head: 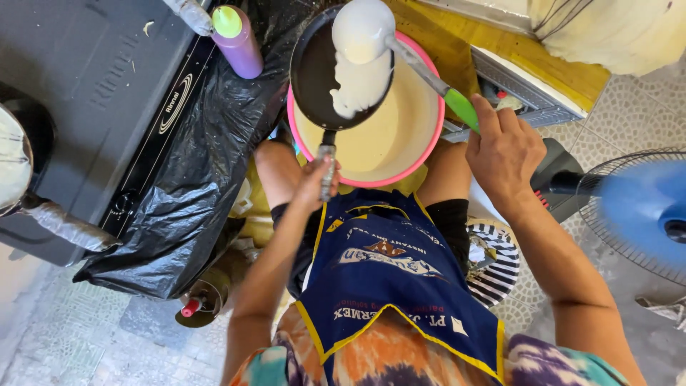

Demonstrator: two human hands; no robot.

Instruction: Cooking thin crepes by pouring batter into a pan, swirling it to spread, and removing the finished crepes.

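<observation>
- Head view, looking straight down over the person's lap and blue yellow-trimmed apron [396, 286].
- Left hand [318, 179]: fingers closed around the metal handle of a small round black frying pan [321, 78]; the grip sits at the near end of the handle.
- The pan is held above a round pink plastic basin of pale cream batter [400, 136], overlapping the basin's left rim, and appears slightly tilted.
- Right hand [504, 146]: fingers wrapped around the green handle of a white-coated ladle [364, 32]; the metal shaft runs up and left from the hand to the bowl.
- The ladle bowl sits over the far edge of the pan; a white sheet of batter hangs from it onto the pan's dark surface and pools on the right half.
- The basin rests between the person's knees, just in front of the apron.
- Left of the pan: crumpled black plastic sheeting [193, 164] draped beside a black flat cooktop [93, 93].
- A purple squeeze bottle with a green cap [237, 39] stands on the sheeting, near the pan but apart from it.
- Far right: a blue electric fan with a wire guard [643, 211], well apart from the right hand.
</observation>
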